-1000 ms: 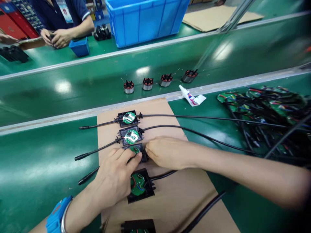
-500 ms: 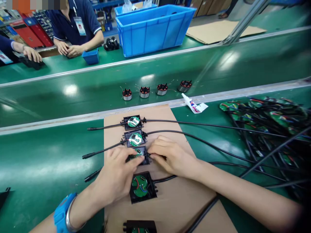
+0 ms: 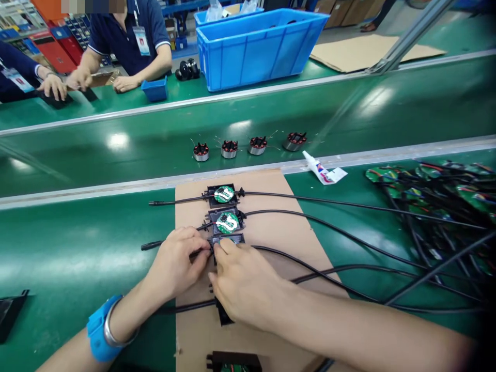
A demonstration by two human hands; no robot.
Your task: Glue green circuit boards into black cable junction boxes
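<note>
My left hand [image 3: 180, 261] pinches a black cable at the left end of the third black plastic housing [image 3: 239, 238]. Bent over that same housing is my right hand [image 3: 244, 284], its fingers on the case and covering most of the circuit board inside. Farther back, two similar housings [image 3: 212, 203] lie in a row, each with a round green circuit board [image 3: 227, 222] bearing white paste and with cables at both ends. Under my right hand, another housing [image 3: 223, 314] is mostly hidden.
Cardboard [image 3: 271, 186] lies beneath the housings. A heap of wired circuit boards [image 3: 434, 206] is at right, near a white tube [image 3: 323, 172]. Several motor stators [image 3: 229, 149] stand beyond the ledge. Across the bench are a blue bin [image 3: 256, 57] and two co-workers.
My right hand has moved left from the cable at the housing's right end onto the housing. My left hand has shifted from the board to the left cable. The view has swung slightly left.
</note>
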